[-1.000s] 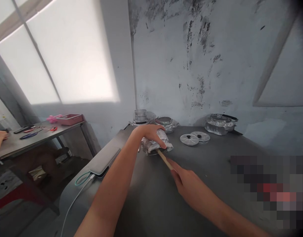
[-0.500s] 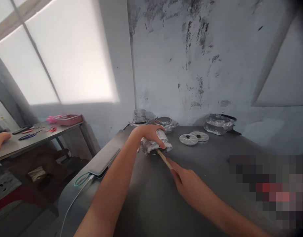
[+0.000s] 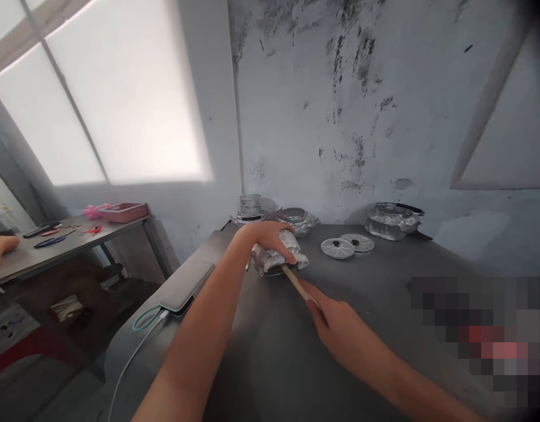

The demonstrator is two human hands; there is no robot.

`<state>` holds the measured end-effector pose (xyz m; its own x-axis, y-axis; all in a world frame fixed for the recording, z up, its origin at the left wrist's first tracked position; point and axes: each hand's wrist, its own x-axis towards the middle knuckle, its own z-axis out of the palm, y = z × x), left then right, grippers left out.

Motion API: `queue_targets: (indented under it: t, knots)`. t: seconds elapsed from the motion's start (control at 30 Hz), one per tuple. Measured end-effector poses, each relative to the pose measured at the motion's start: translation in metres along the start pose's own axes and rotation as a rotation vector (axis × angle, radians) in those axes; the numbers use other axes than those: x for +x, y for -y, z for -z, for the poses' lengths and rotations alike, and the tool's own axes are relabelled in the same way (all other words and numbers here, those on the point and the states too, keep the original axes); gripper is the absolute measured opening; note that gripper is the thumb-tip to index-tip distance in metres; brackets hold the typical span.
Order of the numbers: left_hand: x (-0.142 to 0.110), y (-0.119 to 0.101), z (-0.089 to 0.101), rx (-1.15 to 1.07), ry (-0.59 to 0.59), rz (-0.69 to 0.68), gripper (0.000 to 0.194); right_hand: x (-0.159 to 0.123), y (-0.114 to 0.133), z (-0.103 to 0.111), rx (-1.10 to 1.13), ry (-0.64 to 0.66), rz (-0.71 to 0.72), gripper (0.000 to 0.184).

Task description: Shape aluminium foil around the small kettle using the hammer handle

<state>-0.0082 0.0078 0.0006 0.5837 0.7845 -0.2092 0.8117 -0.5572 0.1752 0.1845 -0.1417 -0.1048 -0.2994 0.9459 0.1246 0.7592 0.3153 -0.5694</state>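
Observation:
My left hand (image 3: 273, 235) is curled over the top of a crumpled foil-wrapped object (image 3: 261, 259), thumb down on its near side. A dark round edge shows under the foil; the rest is hidden by my hand. My right hand (image 3: 335, 319) is closed round a pale wooden stick (image 3: 295, 282). The stick's far end meets the front of the foil-wrapped object, and its tip cannot be seen. Just behind stand a perforated metal cup (image 3: 250, 205) and a foil-wrapped round pan (image 3: 292, 214).
Two round lids with black knobs (image 3: 337, 248) lie to the right on the dark table (image 3: 270, 363). Another foil-wrapped pan (image 3: 390, 223) stands near the wall. A grey case (image 3: 186, 284) with a cable is at left. A pink tray (image 3: 124, 212) and another person's hand (image 3: 1, 249) are on the side table.
My right hand and the stick have shifted slightly to the right, and a little more of the stick shows. My left hand keeps its hold on the foil-wrapped object.

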Motion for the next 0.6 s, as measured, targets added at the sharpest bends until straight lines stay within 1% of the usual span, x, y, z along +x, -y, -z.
queue_targets:
  t: [0.13,0.27,0.4,0.5,0.6]
  knots:
    - [0.001,0.002,-0.0006,-0.001,-0.016,-0.013,0.093,-0.0007,0.002,0.0004,-0.025,-0.024,-0.02,0.046]
    - [0.0007,0.001,-0.0012,0.0,-0.036,-0.009,0.093,0.0018,-0.002,-0.0044,-0.046,0.004,0.015,0.047]
    - [0.0006,-0.0003,-0.0002,-0.001,-0.015,-0.009,0.095,0.0014,0.0005,-0.0036,-0.026,0.008,0.023,0.047]
    - [0.0005,0.0003,0.0006,-0.009,0.001,-0.016,0.096,-0.0009,0.0049,-0.0018,-0.032,-0.016,0.004,0.049]
    - [0.0002,0.001,0.0004,-0.017,-0.002,-0.014,0.095,-0.0018,0.0046,-0.0044,-0.052,-0.028,-0.005,0.051]
